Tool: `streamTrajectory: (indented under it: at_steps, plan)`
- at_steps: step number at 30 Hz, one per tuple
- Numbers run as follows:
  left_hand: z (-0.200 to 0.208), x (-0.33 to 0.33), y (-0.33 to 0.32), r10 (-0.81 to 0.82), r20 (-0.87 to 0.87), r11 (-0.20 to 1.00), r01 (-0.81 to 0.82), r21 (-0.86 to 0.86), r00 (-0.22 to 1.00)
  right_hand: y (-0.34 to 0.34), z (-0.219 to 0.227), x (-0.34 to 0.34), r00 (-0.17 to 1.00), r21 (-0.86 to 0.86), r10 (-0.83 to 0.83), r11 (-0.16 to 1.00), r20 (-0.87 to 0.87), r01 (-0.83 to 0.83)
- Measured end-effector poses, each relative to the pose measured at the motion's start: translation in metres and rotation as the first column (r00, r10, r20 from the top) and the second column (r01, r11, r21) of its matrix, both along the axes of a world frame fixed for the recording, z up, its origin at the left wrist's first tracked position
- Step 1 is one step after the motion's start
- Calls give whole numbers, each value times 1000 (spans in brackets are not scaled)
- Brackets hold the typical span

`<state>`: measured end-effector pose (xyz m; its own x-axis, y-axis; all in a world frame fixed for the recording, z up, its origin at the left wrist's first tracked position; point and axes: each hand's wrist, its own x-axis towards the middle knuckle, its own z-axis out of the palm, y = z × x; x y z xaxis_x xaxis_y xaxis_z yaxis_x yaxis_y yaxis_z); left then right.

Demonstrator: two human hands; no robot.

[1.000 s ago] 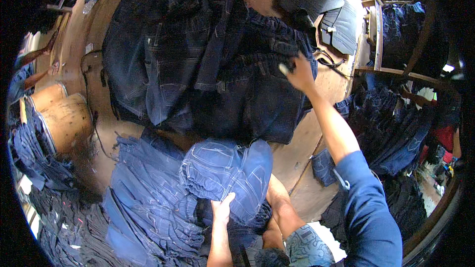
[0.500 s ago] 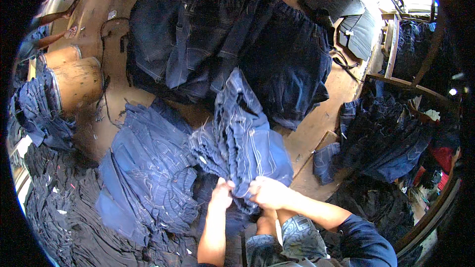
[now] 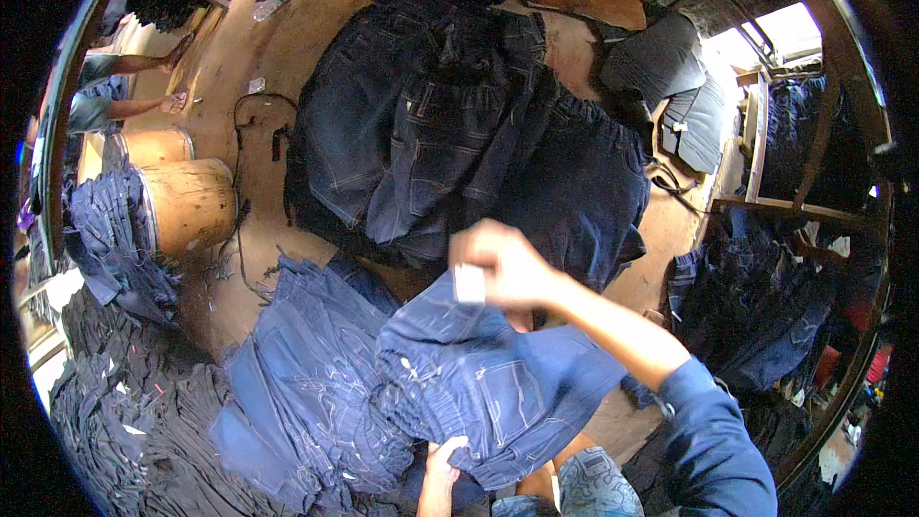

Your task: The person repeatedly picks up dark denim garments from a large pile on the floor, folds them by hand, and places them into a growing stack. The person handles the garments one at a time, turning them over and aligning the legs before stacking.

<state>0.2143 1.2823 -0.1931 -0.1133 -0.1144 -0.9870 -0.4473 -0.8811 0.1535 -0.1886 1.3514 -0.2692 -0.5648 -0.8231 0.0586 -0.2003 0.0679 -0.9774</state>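
Note:
A pair of blue denim pants with a gathered elastic waist is spread out in front of me, a stitched back pocket facing up. My left hand is closed on its near edge by the waistband. Farther forward, my right hand is curled at the garment's raised far end and blurred by motion. A small white patch, perhaps a label, shows right under its fingers. Touching the pants on the left lies a heap of similar blue denim pants with elastic waists and loose white threads.
A large pile of dark denim garments fills the floor ahead. Black cloth lies at lower left, near wooden drums draped with denim. More dark denim sits at right beside a wooden frame. Another person's legs show at far left.
My right hand has moved forward from the waistband, and the pants have turned to show a pocket. My left hand has moved slightly nearer, still gripping. The view has shifted.

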Motion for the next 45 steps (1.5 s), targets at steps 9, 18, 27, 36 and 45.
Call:
streamTrajectory:
  at_steps: [9,18,27,36,45]
  plan:
    - [-19,-7,-10,181,279,978,-142,-155,943,-141,-81,-172,326,847,-895,-99,-305,522]
    - [-34,-10,-15,231,175,969,-210,-131,957,-95,-54,-116,765,134,-533,782,-363,609]
    - [-44,-4,-12,233,152,972,-224,-76,961,-54,-83,-243,545,420,-696,367,-468,830]
    - [-36,-10,-12,262,225,962,-236,-135,938,-50,-40,-203,698,237,-491,702,-522,671]
    - [12,-3,-52,168,-5,954,-164,-251,986,-18,100,119,872,-46,481,873,-92,-486]
